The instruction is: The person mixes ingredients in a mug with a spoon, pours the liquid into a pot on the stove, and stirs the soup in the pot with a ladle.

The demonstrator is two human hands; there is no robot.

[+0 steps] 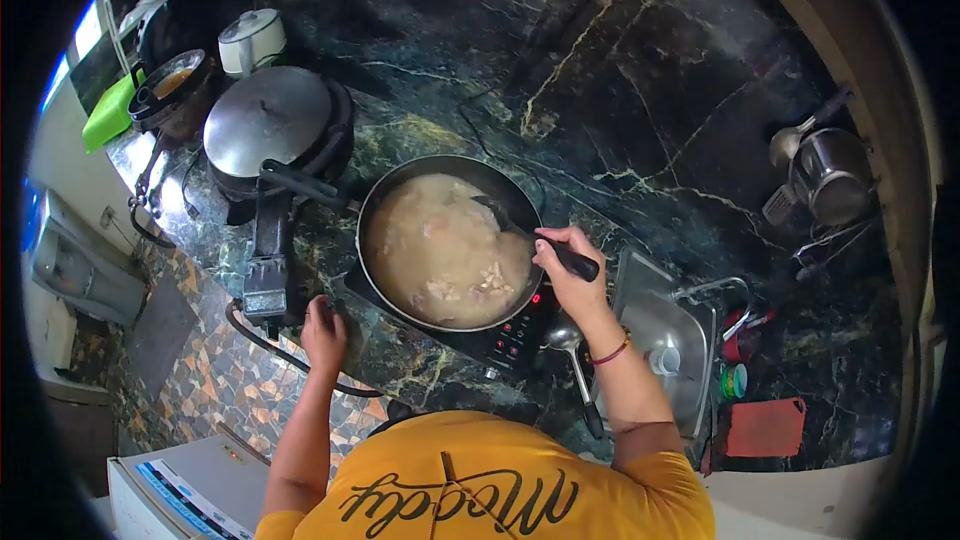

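Observation:
A wide dark pan (440, 250) full of pale, cloudy liquid with bits of food sits on a black induction cooktop (510, 345). My right hand (573, 265) is closed around the black handle of a utensil (575, 258), whose head dips into the liquid at the pan's right side. Left of the cooktop, near the counter edge, my left hand (323, 330) is held with its fingers curled; whether anything is inside them is hidden. A metal ladle (565, 340) with a dark handle lies just right of the cooktop.
A lidded pot (268, 120) and a black appliance (268, 270) stand at the left, with a white kettle (252, 40) and a small pan (180, 80) behind. To the right are a sink (655, 330), a red board (765, 428) and a steel utensil holder (835, 180).

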